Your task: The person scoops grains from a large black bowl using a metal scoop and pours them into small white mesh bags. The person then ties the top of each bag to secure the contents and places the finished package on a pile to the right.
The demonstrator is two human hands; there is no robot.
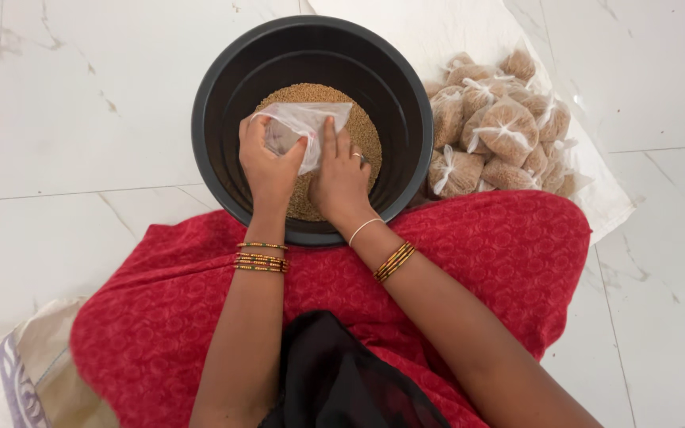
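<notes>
clear plastic bag (pixel 304 127): held over brown grain (pixel 362 131) inside black tub (pixel 223 87), tub between knees. left hand (pixel 267 166) pinching bag mouth, thumb and fingers closed on film. right hand (pixel 341 178) fingers together, flat, pressed at bag's side over grain. advice: keep mouth wide and low over tub, so spill falls back in. tied filled packets (pixel 497 131) heaped just right of tub on white cloth (pixel 596 198). white marble tile floor (pixel 81 119); woven sack (pixel 9 380) lower left.
</notes>
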